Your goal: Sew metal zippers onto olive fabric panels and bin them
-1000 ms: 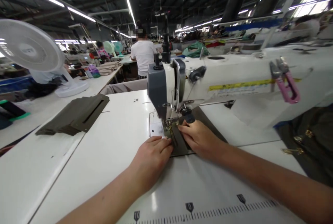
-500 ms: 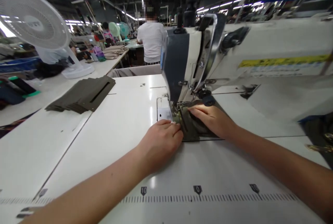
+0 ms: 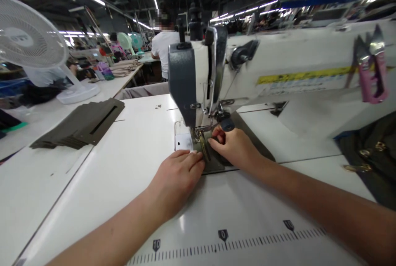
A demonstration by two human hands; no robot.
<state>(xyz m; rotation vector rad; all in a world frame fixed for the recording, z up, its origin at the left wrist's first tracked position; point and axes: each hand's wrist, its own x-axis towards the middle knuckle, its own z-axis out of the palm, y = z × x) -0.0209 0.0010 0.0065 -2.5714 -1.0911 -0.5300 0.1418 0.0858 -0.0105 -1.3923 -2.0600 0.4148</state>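
- Left hand [image 3: 177, 177]: palm down, fingers together and nearly flat, tips pressing the near-left edge of the olive fabric piece [image 3: 213, 163].
- Right hand [image 3: 234, 147]: fingers curled, tips pinching the fabric just beside the presser foot [image 3: 201, 137].
- Fabric lies flat on the tabletop [image 3: 123, 167] beneath the sewing machine [image 3: 198, 80] head.
- Stack of olive pieces [image 3: 82, 122] well apart, left.

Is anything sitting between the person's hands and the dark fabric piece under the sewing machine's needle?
Nothing visible does. The left hand lies flat on the near left edge of the fabric piece, and the right hand presses on it from the right, just before the presser foot of the sewing machine.
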